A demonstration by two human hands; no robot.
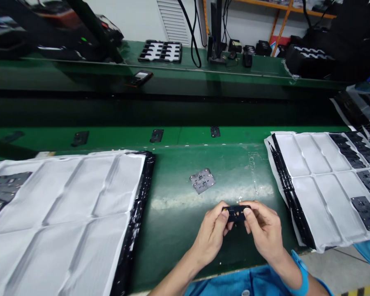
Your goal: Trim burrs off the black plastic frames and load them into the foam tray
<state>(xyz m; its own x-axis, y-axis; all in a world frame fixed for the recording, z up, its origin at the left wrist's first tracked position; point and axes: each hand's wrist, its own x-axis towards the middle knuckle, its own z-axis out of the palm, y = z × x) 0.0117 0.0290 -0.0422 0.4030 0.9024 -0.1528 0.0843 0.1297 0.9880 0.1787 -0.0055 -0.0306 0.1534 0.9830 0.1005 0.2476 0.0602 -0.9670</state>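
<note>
1. Left hand and right hand pinch one small, black, rectangular part by its ends, above the near green desk!
2. One grey, flat plate lies just beyond; four dark pieces dot the far side.
3. Two white, ridged trays, glossy black-edged, flank left and right.

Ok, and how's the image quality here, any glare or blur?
Head view: pale glare streaks the green tabletop; the dark equipment at upper left looks smeared; the left hand and right hand look fairly sharp, but the black part they hold shows little fine detail.
</note>
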